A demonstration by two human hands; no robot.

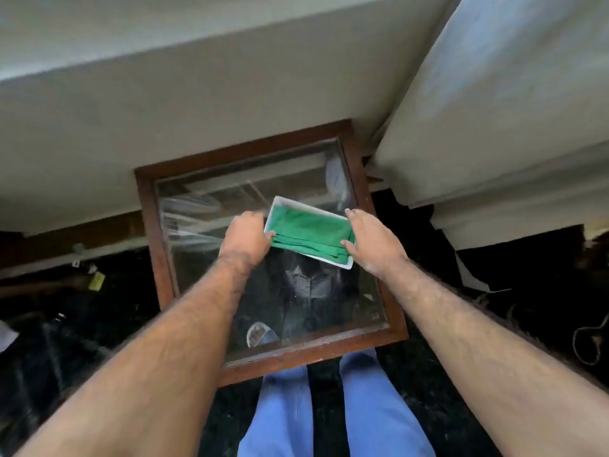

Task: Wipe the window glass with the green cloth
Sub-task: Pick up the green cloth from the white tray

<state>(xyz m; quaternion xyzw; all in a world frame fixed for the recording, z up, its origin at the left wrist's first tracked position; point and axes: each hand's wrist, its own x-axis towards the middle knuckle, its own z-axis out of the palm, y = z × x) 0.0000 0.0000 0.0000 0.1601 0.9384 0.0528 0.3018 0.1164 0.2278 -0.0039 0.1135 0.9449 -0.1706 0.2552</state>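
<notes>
A folded green cloth (308, 234) lies in a shallow white tray (280, 202) held over the window glass (313, 305). The glass sits in a brown wooden frame (155, 232) that leans against the wall. My left hand (245, 240) grips the left end of the tray and cloth. My right hand (370, 240) grips the right end, thumb on the cloth. The glass looks dusty and streaked and reflects a person.
A pale wall (164, 110) rises behind the frame, with a white ledge or beam (494, 127) at the right. The floor (82, 324) is dark. My legs in blue trousers (362, 407) stand just below the frame. A small yellow item (96, 280) lies at the left.
</notes>
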